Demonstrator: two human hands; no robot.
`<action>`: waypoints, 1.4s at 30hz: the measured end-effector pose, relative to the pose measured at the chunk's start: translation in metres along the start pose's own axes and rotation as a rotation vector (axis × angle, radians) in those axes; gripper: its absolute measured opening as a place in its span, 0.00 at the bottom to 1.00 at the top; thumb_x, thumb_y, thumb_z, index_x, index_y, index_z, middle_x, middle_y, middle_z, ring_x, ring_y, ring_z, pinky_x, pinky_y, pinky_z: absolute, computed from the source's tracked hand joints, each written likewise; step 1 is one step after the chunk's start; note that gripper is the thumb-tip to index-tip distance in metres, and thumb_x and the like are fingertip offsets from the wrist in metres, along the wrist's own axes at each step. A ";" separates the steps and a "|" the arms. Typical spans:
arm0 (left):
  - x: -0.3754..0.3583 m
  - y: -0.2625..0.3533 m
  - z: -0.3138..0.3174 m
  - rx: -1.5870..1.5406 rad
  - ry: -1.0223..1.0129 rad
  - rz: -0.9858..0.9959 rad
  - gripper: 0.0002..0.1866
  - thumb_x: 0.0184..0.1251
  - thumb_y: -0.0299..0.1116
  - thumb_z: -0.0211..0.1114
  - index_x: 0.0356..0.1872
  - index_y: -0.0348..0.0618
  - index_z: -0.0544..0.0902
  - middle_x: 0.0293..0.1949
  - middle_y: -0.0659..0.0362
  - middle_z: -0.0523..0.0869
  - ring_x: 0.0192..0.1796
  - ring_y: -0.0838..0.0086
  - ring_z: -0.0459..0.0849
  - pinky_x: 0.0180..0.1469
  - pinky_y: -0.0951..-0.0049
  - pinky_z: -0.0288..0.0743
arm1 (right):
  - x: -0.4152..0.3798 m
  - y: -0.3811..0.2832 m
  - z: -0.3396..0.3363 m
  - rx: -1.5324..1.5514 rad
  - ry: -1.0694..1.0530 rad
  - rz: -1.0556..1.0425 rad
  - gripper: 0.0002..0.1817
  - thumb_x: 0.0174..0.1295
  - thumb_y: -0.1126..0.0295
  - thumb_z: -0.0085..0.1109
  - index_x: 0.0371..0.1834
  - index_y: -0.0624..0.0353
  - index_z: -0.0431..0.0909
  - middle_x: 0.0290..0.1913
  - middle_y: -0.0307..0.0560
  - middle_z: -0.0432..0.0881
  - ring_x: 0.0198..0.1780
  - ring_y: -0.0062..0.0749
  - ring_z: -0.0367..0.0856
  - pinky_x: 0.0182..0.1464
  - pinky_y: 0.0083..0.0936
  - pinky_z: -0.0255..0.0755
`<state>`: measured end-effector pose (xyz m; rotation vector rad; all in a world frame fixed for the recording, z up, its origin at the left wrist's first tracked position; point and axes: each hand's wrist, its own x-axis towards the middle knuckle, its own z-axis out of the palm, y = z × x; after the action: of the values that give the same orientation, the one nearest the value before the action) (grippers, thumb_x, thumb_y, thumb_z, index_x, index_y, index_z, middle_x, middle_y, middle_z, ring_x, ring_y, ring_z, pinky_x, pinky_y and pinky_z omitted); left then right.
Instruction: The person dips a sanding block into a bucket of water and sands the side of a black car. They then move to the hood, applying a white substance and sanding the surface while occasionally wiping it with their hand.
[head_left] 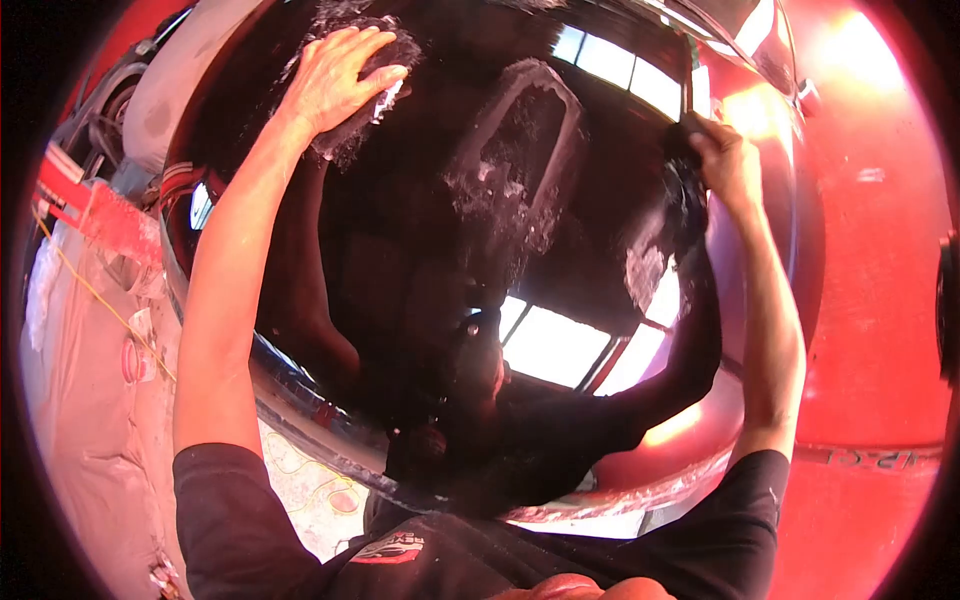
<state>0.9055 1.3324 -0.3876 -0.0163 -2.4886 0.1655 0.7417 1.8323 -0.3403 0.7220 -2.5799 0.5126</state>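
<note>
A large, glossy black car body panel (400,240) curves out in front of me, mirroring my arms and bright windows. My left hand (345,80) lies flat on its upper left, fingers stretched out and thumb apart, over a dull, smeared patch. Something whitish (387,100) shows beneath the thumb. At the panel's right side, my right hand (728,165) is closed with bent fingers against a dark area; I cannot tell what they hold. Between the hands is a chalky, arch-shaped smear (535,85). A smaller pale smudge (646,275) lies below my right hand.
Red painted bodywork (875,330) runs down the right side. On the left are a red metal piece (110,215) and a pale floor covering (95,400) crossed by a yellow cord (105,298). The panel's lower rim (640,500) passes close to my torso.
</note>
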 end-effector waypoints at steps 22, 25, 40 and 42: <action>0.005 -0.007 0.006 -0.076 0.045 0.078 0.33 0.74 0.62 0.58 0.71 0.54 0.77 0.73 0.54 0.76 0.77 0.57 0.69 0.76 0.53 0.58 | -0.171 -0.107 -0.037 -0.110 -0.024 -0.141 0.23 0.58 0.78 0.70 0.59 0.48 0.86 0.54 0.51 0.87 0.52 0.53 0.86 0.59 0.42 0.78; 0.005 -0.015 0.028 -0.011 0.206 0.138 0.32 0.73 0.62 0.58 0.69 0.54 0.79 0.71 0.55 0.78 0.74 0.57 0.73 0.73 0.52 0.64 | -0.206 -0.119 -0.050 -0.056 -0.085 -0.139 0.26 0.60 0.75 0.69 0.63 0.43 0.84 0.56 0.49 0.86 0.53 0.53 0.83 0.59 0.43 0.78; -0.005 0.021 -0.029 -0.242 0.040 -0.011 0.31 0.68 0.55 0.65 0.64 0.43 0.80 0.68 0.48 0.78 0.74 0.52 0.69 0.75 0.50 0.58 | -0.200 -0.112 -0.043 -0.128 -0.071 -0.096 0.24 0.61 0.72 0.69 0.62 0.41 0.86 0.55 0.49 0.86 0.53 0.51 0.84 0.58 0.40 0.78; -0.003 0.021 -0.028 -0.237 0.031 0.000 0.32 0.69 0.56 0.64 0.64 0.43 0.80 0.68 0.48 0.78 0.74 0.53 0.69 0.75 0.50 0.58 | -0.164 -0.084 -0.032 -0.194 -0.026 -0.123 0.23 0.62 0.72 0.69 0.62 0.42 0.86 0.54 0.48 0.87 0.53 0.51 0.84 0.58 0.41 0.78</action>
<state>0.9237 1.3566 -0.3698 -0.1172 -2.4635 -0.1291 0.9262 1.8459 -0.3712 0.8169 -2.5442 0.2129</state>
